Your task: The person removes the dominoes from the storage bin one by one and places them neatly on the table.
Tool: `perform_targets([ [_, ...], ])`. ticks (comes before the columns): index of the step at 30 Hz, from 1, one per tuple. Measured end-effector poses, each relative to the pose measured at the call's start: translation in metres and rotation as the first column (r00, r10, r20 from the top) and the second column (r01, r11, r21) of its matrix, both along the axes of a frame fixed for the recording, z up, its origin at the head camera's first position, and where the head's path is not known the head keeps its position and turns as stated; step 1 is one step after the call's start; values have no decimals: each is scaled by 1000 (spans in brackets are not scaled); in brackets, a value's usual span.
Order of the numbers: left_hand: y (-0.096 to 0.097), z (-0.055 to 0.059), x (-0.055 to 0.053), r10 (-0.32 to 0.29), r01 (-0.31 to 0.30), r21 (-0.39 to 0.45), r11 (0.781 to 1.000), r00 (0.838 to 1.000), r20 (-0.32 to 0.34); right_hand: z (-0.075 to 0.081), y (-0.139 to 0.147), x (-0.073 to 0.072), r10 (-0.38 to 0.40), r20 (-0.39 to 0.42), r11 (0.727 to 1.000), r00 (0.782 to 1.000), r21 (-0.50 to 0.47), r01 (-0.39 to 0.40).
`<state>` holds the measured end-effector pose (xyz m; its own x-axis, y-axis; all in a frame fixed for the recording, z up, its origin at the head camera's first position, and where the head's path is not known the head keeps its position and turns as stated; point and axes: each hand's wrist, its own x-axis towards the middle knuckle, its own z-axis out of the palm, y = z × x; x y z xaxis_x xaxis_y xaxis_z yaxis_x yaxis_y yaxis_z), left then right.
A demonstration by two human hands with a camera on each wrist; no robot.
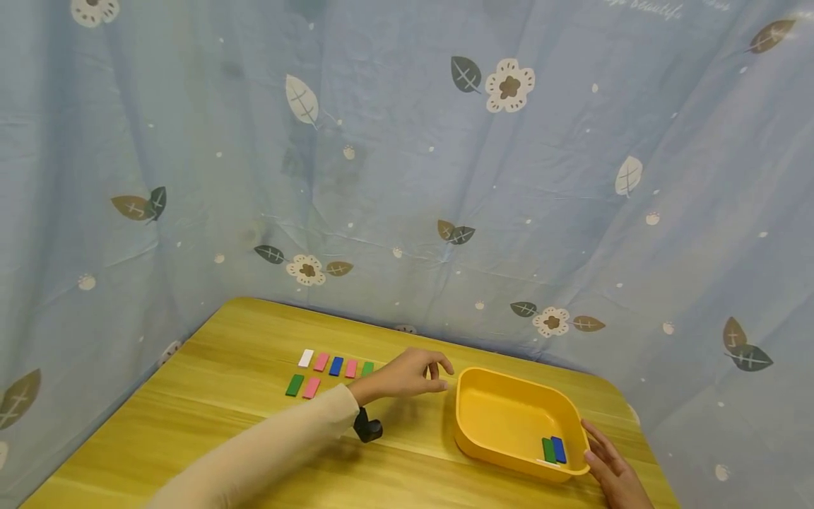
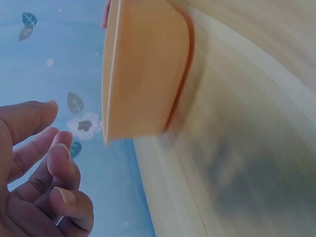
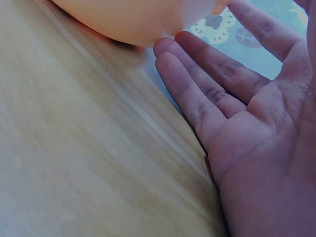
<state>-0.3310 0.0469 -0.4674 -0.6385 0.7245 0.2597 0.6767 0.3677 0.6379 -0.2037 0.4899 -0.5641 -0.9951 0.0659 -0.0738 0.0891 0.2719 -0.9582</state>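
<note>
The yellow tray (image 1: 470,442) is set on the right side of the table (image 1: 407,470), with the hands placed on either side of it. By the right hand (image 1: 613,470) the tray's right end is touched from outside: the fingers are held nearly straight and spread, the thumb is laid at the near corner of the rim, and in the right wrist view the palm is seen turned up with nothing clasped in it. The left hand (image 1: 407,375) is held just beside the tray's left end, apart from it; its fingers are loosely bent, a gap is left between thumb and forefinger, and nothing is seen to be held. Inside the tray, near its right end, a green tile (image 1: 549,450) and a blue tile (image 1: 558,449) are laid side by side, and the pale edge of a white piece (image 1: 547,463) is seen in front of them. Below the left wrist, at the cuff of a cream sleeve (image 1: 273,445), a black device (image 1: 367,425) is seen. Beyond that forearm, two rows of tiles are laid on the table: white (image 1: 306,358), pink, blue, pink and green in the far row, dark green (image 1: 295,385) and pink (image 1: 311,387) in the near one. The table is backed by a blue curtain (image 1: 394,184) printed with flowers and leaves.
</note>
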Motion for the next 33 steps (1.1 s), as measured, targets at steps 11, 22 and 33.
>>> perform_targets([
  [11,55,2,10,-81,82,7,997,996,-39,2,-2,1,-26,21,999,999,20,25],
  [22,101,4,15,-101,101,3,995,995,-18,0,-1,1,1,-25,1000,1000,-8,-1],
  [33,139,-7,26,-139,139,-34,990,990,26,-1,-1,1,-13,-27,1000,1000,-16,12],
])
